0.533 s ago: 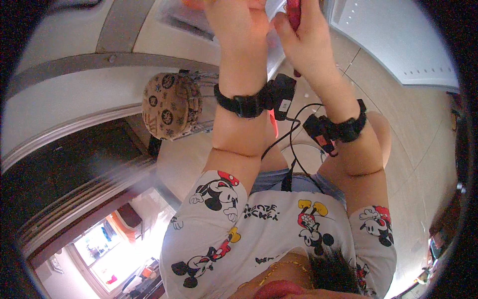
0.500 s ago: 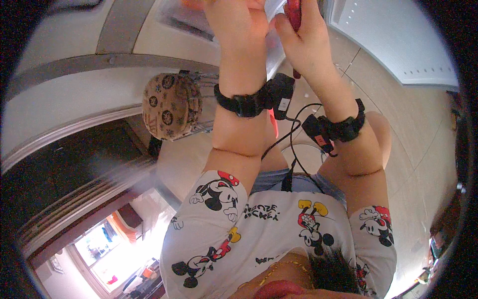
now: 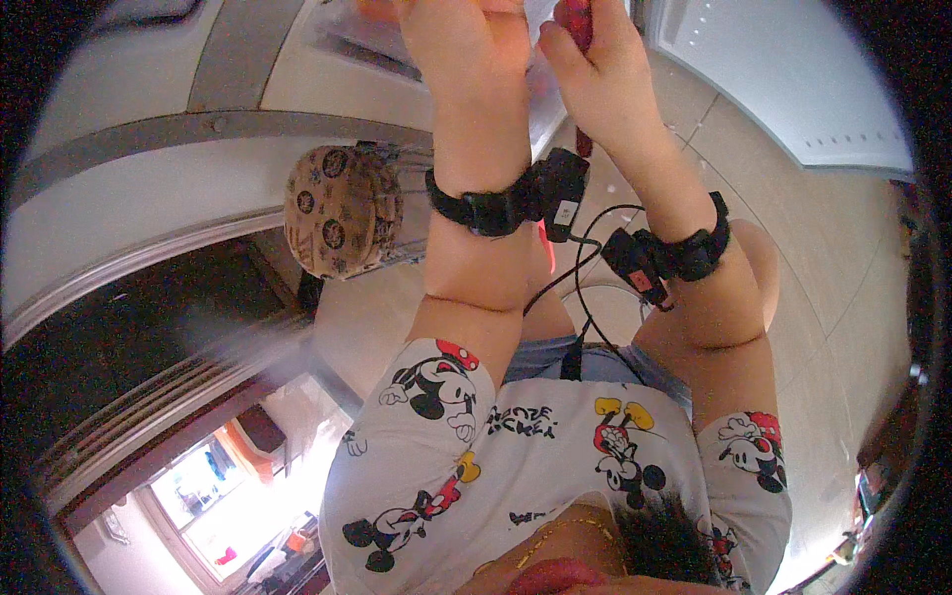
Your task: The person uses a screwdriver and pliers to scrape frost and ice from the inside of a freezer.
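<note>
At the top edge, my right hand (image 3: 605,74) is closed around a long red object (image 3: 575,20). Its darker red end sticks out below the palm, and its far end lies outside the picture, so its kind does not show. To the left of it, my left hand (image 3: 466,45) reaches up to the same edge. Its fingers are mostly cut off, and I cannot make out whether they hold anything. Behind the hands is a clear plastic bin or drawer (image 3: 367,45), with something orange at its top.
A pale panel with small holes (image 3: 783,79) stands at the upper right. On the left is a stool with a patterned brown cover (image 3: 342,208), beside a white cabinet side (image 3: 129,178). Black straps with small boxes (image 3: 565,193) and a cable link my forearms above the tiled floor (image 3: 823,268).
Both hands have shifted slightly up and to the left. The red object in my right hand has turned a little, its lower end now pointing more straight down.
</note>
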The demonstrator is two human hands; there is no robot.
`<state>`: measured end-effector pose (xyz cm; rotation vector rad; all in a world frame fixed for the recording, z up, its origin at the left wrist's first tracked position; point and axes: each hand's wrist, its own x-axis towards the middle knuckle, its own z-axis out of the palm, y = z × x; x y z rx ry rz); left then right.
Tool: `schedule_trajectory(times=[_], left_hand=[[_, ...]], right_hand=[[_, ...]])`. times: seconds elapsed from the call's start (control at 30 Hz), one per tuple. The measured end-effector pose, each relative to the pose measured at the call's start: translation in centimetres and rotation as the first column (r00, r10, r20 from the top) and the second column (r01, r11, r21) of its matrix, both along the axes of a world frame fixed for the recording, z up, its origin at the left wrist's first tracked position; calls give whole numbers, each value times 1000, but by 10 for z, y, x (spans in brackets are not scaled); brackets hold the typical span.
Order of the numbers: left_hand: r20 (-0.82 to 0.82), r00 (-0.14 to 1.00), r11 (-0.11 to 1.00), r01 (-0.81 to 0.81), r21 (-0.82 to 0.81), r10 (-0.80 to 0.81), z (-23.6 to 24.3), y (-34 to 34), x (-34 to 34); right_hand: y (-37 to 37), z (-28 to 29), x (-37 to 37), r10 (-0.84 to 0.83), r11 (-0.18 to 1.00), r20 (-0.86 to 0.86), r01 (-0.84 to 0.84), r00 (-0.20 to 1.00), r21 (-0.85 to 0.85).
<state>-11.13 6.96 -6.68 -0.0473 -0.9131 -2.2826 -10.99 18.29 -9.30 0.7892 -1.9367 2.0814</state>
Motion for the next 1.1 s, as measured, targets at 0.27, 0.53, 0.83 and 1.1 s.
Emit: schedule_trajectory(times=[0.27,0.53,0.83,1.1], left_hand=[[33,993,990,-110,-87,113,-2,1,14],[158,982,976,130,-176,-102,0,24,17],[164,938,887,342,-311,-305,-23,44,31],[411,912,843,237,-482,-21,-13,70,31]], right_hand=[[1,4,7,76,990,54,-81,996,118],[18,-7,-16,-33,991,232,63,972,-121],[58,-13,-30,172,977,562,-66,809,-204],[75,-25,-12,601,786,641,-204,477,-584]])
